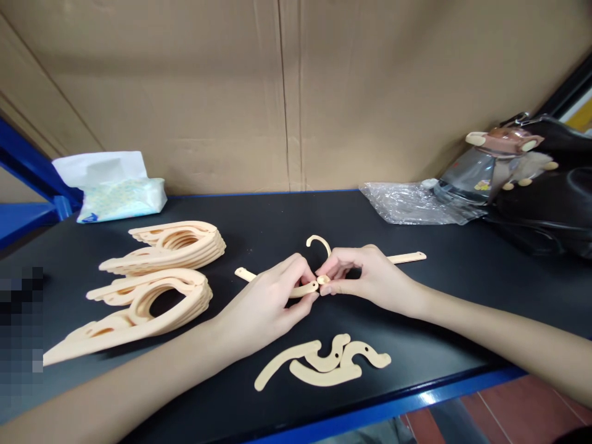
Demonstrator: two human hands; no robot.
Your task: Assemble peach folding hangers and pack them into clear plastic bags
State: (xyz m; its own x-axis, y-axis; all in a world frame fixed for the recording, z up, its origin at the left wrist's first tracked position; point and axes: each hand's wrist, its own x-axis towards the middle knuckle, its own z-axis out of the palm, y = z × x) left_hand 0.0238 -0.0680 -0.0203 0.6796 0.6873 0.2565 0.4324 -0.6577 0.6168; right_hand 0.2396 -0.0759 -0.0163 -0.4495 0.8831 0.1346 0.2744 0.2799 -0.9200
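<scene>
Near the middle of the black table, my left hand pinches a flat cream curved piece with a hole at its end. My right hand holds a small round cream piece between thumb and fingers, right beside that end. A cream hook rises behind my hands. Flat cream bar ends show beyond my left hand and my right hand; their middle is hidden. Several loose curved cream pieces lie in front of my hands.
Two stacks of cream curved pieces stand at the left. Behind them is a tissue pack. A clear plastic bag, a bottle and a black bag are at the back right. Cardboard stands behind.
</scene>
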